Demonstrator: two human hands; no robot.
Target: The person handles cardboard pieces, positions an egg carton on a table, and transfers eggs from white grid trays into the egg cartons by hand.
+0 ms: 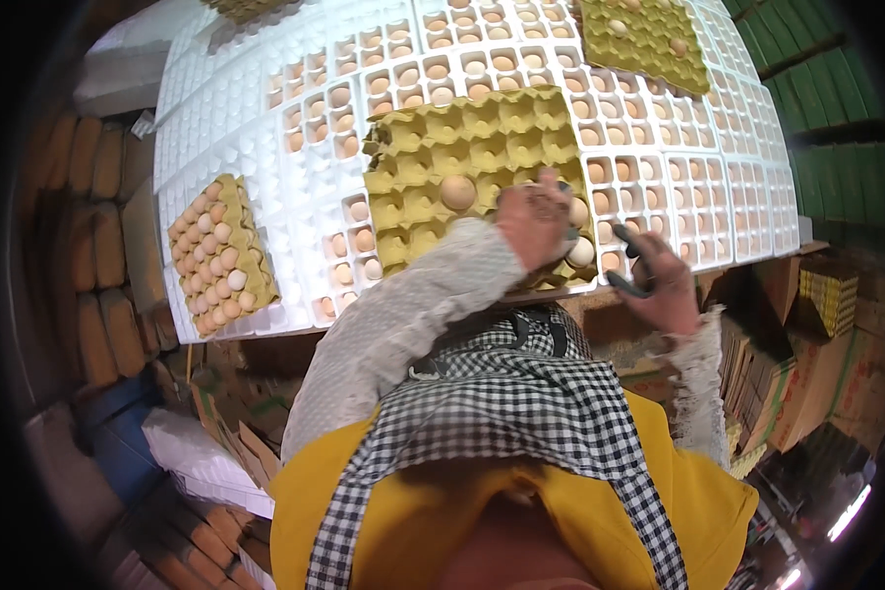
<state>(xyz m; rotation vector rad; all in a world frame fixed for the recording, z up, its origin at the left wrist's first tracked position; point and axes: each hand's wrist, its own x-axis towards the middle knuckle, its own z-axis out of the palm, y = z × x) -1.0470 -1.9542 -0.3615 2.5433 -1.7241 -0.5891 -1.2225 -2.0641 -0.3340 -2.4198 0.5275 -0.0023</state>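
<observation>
In front of me lies a yellow-green pulp egg tray [413,182], its cups mostly bare, with one brown egg [457,192] near its middle. My left hand [536,221] reaches over the tray's right part. Its dark-tipped fingers curl around an egg [578,211] at the right edge; the palm side is hidden. Just nearer to me is a paler egg [580,252]. Off the tray's right side, my right hand [664,282] hovers by the table edge, dark-tipped fingers spread, with no egg visible in them. Beside its fingertips, an egg [612,262] sits in a white divided tray [635,187].
At the left, a tilted pulp tray [256,241] full of eggs rests on white trays [300,211]. Another pulp tray [649,44] with a few eggs lies far right. White trays cover the table, many holding eggs. Cardboard boxes [806,383] stand below right.
</observation>
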